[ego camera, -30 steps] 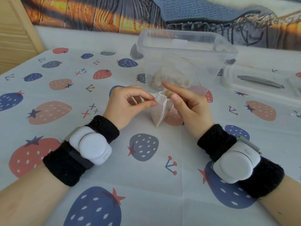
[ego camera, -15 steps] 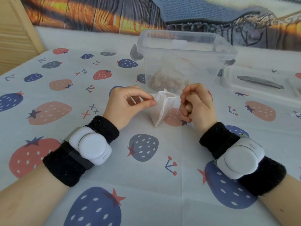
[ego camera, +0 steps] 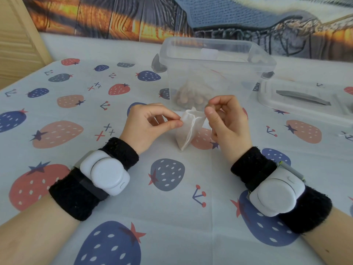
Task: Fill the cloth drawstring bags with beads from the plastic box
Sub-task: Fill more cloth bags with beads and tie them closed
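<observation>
Since 0.5 s ago the R hand [ego camera: 227,121] has opened out of its tight fist beside the bag and now has thumb + index pinched at the bag's R rim; 1 s ago it was reaching over the bag mouth w/ fingers extended. L hand [ego camera: 149,123] same spot, same pinch as before.

Cloth drawstring bag [ego camera: 188,129]: small, white, held up between both hands just above the tablecloth [ego camera: 172,217], mouth up and partly open, bottom corner pointing down toward the cloth; can't tell if it touches. Thin drawstring runs down its front. L hand pinches the L rim w/ thumb + index, other fingers curled. R hand's remaining fingers loosely curled; whether it grips the rim fabric or the string, can't tell exactly.

Plastic box [ego camera: 217,71]: clear, lid off, stands directly behind the bag, near the hands. Beads [ego camera: 189,96] are tan/brown, piled in the box's bottom L-front area, seen thru the wall. Contents of bag not visible.

Box lid [ego camera: 305,98], clear w/ grey handle strip, lies flat on the table to the R of the box. Tablecloth has strawberry print, red/blue/grey. Both wrists wear black sweatbands w/ white round devices [ego camera: 104,174] strapped on. Mural backdrop behind table, wood panel at far L.
</observation>
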